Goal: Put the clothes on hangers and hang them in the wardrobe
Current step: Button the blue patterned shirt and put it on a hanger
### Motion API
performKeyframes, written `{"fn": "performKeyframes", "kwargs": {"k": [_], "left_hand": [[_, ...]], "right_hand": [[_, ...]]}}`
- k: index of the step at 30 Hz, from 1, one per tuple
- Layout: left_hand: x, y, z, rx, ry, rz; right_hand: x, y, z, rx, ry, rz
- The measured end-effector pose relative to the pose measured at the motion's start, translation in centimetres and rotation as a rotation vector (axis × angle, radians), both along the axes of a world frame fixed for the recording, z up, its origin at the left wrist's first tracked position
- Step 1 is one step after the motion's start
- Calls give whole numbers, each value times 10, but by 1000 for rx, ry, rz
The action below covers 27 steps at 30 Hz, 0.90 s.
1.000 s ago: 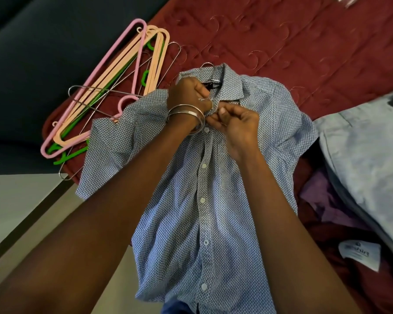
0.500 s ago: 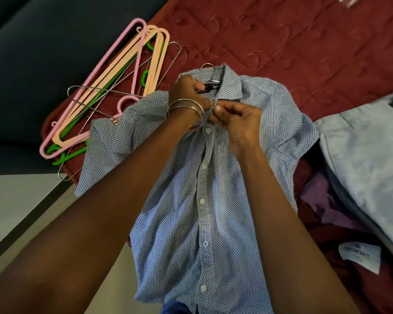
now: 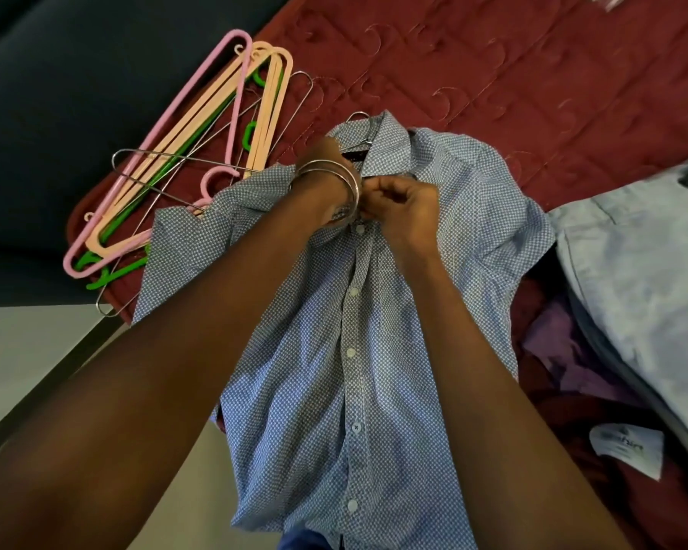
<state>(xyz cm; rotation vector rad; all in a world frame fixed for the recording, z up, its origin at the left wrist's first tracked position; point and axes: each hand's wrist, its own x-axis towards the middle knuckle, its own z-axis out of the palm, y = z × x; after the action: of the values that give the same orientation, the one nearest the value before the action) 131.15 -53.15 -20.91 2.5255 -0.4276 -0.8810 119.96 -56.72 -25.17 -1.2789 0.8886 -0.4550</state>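
Note:
A blue dotted short-sleeved shirt point(image 3: 334, 391) lies face up on the maroon quilted bed point(image 3: 493, 73), its lower part hanging over the edge. A metal hanger hook point(image 3: 360, 117) sticks out of its collar. My left hand point(image 3: 322, 160), with metal bangles on the wrist, grips the left side of the collar. Just below the collar, my right hand point(image 3: 404, 202) pinches the front placket near the top button. Both hands meet at the neck opening, and the top button itself is hidden by my fingers.
A pile of several pink, peach, green and wire hangers point(image 3: 183, 164) lies on the bed's left corner. A light grey garment point(image 3: 644, 271) and a purple one point(image 3: 564, 359) lie to the right, with a white label point(image 3: 628, 448). The floor point(image 3: 16, 351) shows at lower left.
Both hands have stayed at the collar; my left hand slid slightly up along the collar, and my right hand's fingers closed in tighter on the placket.

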Motion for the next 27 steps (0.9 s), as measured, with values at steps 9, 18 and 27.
{"fn": "performKeyframes", "kwargs": {"k": [9,18,27], "left_hand": [[-2,2,6,-132,253,191],[3,4,-22,-136,132,265],[-5,17,-13,-176,2,-146]], "right_hand": [[3,9,-6,-520,236,-19],[-8,19,-6,-498,150,-84],[-6,-2,0,-118,133,165]]}}
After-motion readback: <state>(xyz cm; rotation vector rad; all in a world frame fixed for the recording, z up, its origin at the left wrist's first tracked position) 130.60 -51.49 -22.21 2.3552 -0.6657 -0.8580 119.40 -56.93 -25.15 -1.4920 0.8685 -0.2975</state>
